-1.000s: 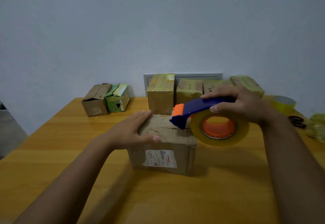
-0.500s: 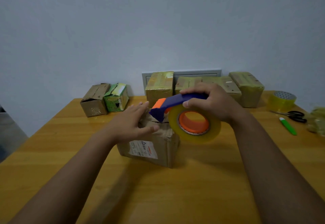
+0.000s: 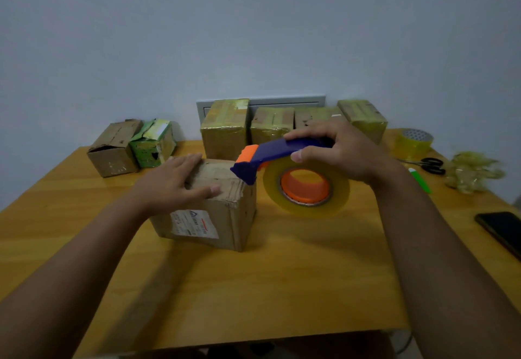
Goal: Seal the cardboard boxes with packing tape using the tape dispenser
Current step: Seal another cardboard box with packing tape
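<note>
Four cardboard boxes already wrapped in yellowish tape point(image 3: 225, 127) stand in a row at the far edge of the counter point(image 3: 282, 288), against the wall — that part of the job looks done. At the far left sit two more, a brown box point(image 3: 112, 150) and a green box point(image 3: 152, 144), both with flaps that seem loose and no tape I can make out, so they likely still wait their turn.

The box in hand point(image 3: 222, 206) sits near the middle, its top worn and creased. The left hand point(image 3: 172, 186) lies flat on its top, fingers straight, pressing the flaps down. The right hand point(image 3: 335, 153) grips the blue handle of the tape dispenser point(image 3: 282, 170), fingers curled round it, with the blue-and-orange nose just at the box's top right edge — whether it touches is hard to say. No fresh strip shows across this box yet, so its sealing appears to be only starting.

A spare tape roll point(image 3: 414, 141), scissors point(image 3: 428, 164) and a phone point(image 3: 501, 229) lie at the right.
</note>
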